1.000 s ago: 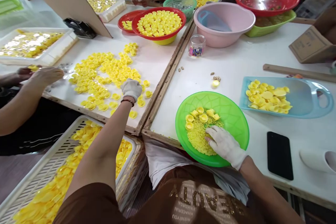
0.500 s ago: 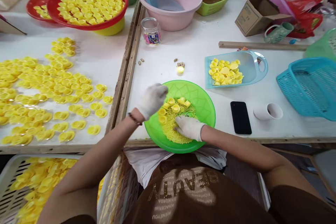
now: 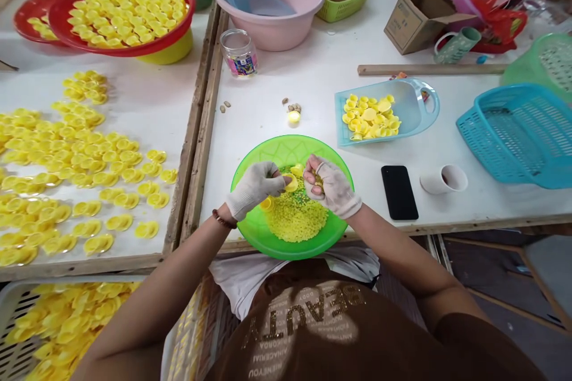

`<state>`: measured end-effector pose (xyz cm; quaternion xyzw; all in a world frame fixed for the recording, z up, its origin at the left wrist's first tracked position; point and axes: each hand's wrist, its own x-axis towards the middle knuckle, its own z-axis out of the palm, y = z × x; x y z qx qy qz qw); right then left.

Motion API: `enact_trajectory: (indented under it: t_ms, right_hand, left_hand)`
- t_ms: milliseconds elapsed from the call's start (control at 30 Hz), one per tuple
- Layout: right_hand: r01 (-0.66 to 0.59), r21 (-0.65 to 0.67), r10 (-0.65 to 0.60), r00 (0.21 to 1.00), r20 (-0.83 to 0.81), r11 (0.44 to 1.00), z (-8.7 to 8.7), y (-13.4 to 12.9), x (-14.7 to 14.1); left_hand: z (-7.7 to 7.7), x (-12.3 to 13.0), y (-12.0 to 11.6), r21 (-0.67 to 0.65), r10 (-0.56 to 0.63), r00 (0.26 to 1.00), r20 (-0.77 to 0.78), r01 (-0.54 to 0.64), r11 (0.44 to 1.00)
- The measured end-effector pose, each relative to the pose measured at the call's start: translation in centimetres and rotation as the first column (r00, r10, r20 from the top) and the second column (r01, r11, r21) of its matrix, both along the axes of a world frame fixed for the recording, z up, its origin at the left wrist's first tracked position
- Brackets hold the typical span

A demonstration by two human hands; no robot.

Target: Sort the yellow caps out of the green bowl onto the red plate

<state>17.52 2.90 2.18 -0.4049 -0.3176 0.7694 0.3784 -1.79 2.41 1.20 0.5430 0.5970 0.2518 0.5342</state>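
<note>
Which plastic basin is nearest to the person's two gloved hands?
The bright green basin, directly below the left hand and the right hand. It contains small yellow grains, while the pink basin and the red basins stand farther away.

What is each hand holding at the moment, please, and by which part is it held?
The left hand pinches a small yellow cup by its rim; the right hand holds small pellets gathered within its curled grip.

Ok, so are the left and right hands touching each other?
Apart: the head view shows a clear gap between the left hand and the right hand, over the green bowl.
</note>
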Motion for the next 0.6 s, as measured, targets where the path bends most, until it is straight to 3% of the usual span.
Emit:
enact_trajectory:
  t_ms: [67, 167, 367, 600]
  right_hand:
    - [0.122, 0.075, -0.117, 0.991, -0.064, 0.99, 0.6, 0.0, -0.9]
    - [0.242, 0.199, -0.223, 0.968, -0.113, 0.95, 1.3, -0.3, -2.4]
    - [0.307, 0.304, -0.269, 0.95, -0.162, 0.902, 1.6, -1.0, -3.6]
    - [0.31, 0.302, -0.261, 0.946, -0.193, 0.902, 1.4, -1.0, -3.2]
  left_hand:
    - [-0.2, 0.4, -1.7, -0.111, 0.088, 0.953, 0.291, -0.058, 0.992]
    - [-1.0, 1.4, -3.6, -0.157, 0.163, 0.867, 0.471, -0.099, 0.983]
    - [-1.8, 2.5, -4.9, -0.161, 0.222, 0.775, 0.591, -0.157, 0.974]
    - [-2.1, 2.5, -5.0, -0.166, 0.239, 0.748, 0.62, -0.172, 0.971]
